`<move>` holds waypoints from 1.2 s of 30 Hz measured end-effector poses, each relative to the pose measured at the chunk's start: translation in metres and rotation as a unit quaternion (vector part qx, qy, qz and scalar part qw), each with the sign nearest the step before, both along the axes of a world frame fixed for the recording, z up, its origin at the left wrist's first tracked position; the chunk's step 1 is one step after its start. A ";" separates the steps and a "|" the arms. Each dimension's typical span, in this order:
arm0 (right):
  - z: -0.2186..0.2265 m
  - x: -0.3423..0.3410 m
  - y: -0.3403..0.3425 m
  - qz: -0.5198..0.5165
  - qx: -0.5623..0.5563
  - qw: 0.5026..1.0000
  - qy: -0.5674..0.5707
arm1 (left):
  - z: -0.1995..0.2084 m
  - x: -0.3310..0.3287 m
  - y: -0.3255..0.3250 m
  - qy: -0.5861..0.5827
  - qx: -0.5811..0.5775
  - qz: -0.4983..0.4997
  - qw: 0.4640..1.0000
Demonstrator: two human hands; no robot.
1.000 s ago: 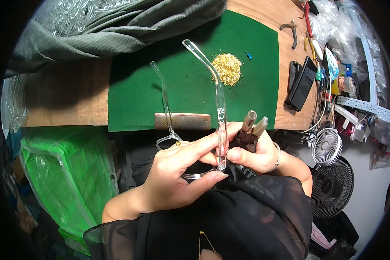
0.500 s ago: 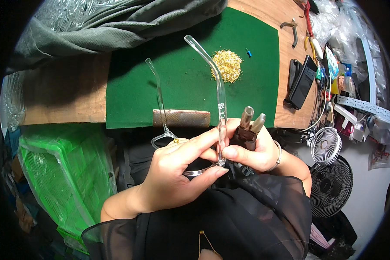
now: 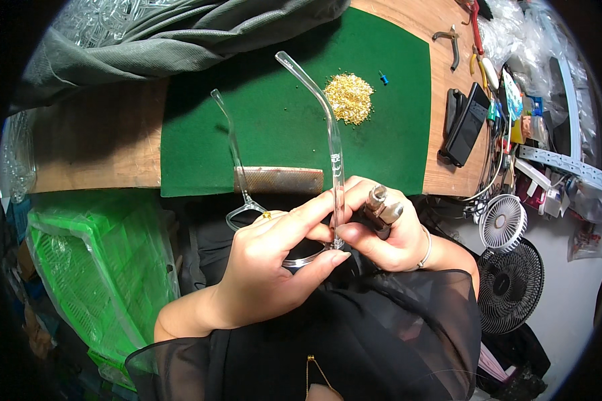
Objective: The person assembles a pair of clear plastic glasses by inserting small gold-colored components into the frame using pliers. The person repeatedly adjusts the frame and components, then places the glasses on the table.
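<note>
Clear plastic eyeglasses [image 3: 335, 144] are held in front of me, both temples pointing away over the bench. My left hand [image 3: 264, 264] is closed on the front of the frame, thumb and fingers near the right-hand hinge. Beside that hinge, the thumb and fingers of my right hand [image 3: 398, 244] pinch the base of the right temple. The same hand also keeps a pair of pliers [image 3: 384, 214] in its palm, their stubby jaws pointing up and away. Their handles are hidden by the hand. Parts of the rims are covered by my fingers.
A heap of small gold-coloured pieces [image 3: 349, 99] lies on the green mat [image 3: 274, 134], near a blue push pin [image 3: 383, 78]. A rough metal file-like bar [image 3: 281, 180] sits at the near edge. Grey cloth [image 3: 180, 47], a phone [image 3: 470, 123], a green crate [image 3: 100, 267] and fans [image 3: 503, 224] surround the bench.
The eyeglasses have shifted slightly left. The pliers have turned in my right hand, and their jaws now sit lower and look closer together. My left hand keeps its grip.
</note>
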State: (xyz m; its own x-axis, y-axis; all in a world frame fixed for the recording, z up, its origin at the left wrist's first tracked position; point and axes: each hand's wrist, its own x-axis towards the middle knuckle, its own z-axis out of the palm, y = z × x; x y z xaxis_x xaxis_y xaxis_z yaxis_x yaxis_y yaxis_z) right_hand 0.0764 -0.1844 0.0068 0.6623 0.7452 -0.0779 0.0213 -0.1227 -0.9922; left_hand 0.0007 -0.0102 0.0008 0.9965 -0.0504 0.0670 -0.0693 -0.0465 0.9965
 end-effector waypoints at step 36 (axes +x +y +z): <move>0.013 0.024 -0.016 0.213 -0.159 0.913 -0.311 | 0.000 -0.001 0.013 -0.015 -0.021 -0.103 0.994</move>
State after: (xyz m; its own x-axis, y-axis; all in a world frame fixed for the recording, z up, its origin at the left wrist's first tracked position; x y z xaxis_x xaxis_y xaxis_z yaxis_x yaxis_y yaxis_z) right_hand 0.1000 -0.2003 0.0200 0.3076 0.9506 -0.0427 0.6809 -0.2512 -0.6879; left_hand -0.0003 0.0031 0.0010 0.9626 -0.2502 0.1037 -0.1037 0.0135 0.9945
